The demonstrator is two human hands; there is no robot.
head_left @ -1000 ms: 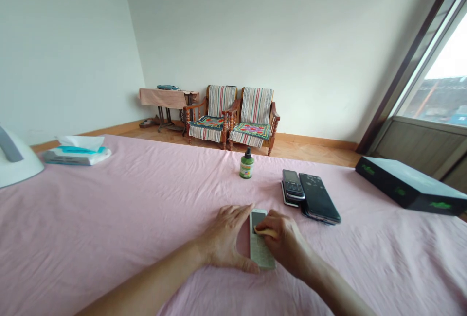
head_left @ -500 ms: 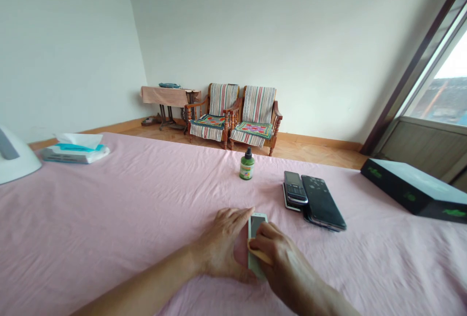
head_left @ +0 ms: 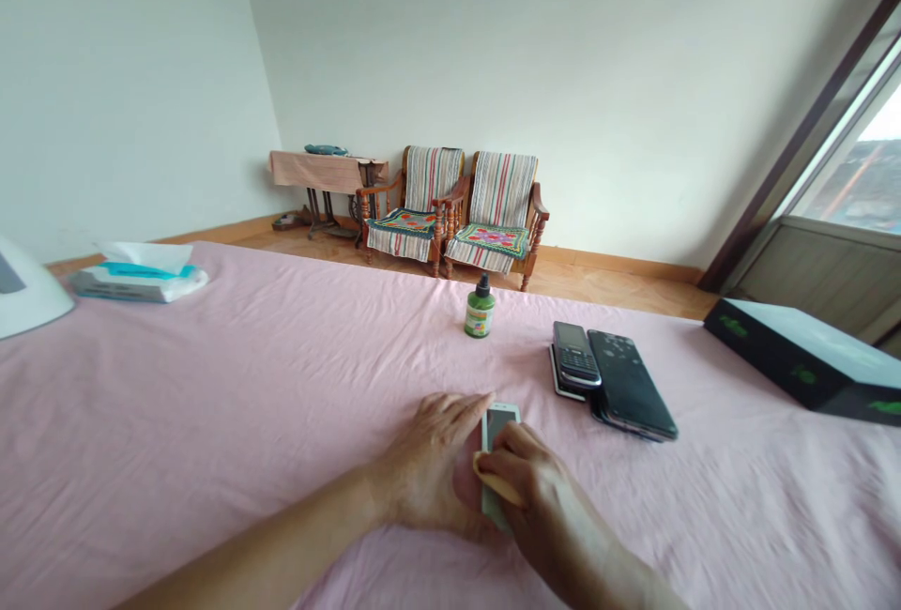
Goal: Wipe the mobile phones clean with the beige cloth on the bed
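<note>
A white smartphone [head_left: 501, 419] lies screen up on the pink cloth, its lower part partly covered by my right hand. My left hand [head_left: 436, 460] steadies it from the left, fingertips at its top corner and thumb near its bottom end. Over the phone, my right hand [head_left: 539, 479] is closed around a tan, folded cloth-like piece [head_left: 503, 488], pressed against the screen. Beyond the hands stands a green spray bottle [head_left: 480, 312] with a black top. To the right, a keypad phone [head_left: 577, 357] rests on another device, beside a large black smartphone [head_left: 630, 385].
The pink cloth [head_left: 282, 347] covers the whole surface. A tissue pack [head_left: 141, 274] and a white rounded object [head_left: 28, 296] are at the left, a black box [head_left: 795, 352] at the right. Two wooden armchairs [head_left: 493, 206] stand beyond the far edge.
The view has shifted slightly. The tan piece and my right hand are in nearly the same place on the phone, and my left hand still braces it.
</note>
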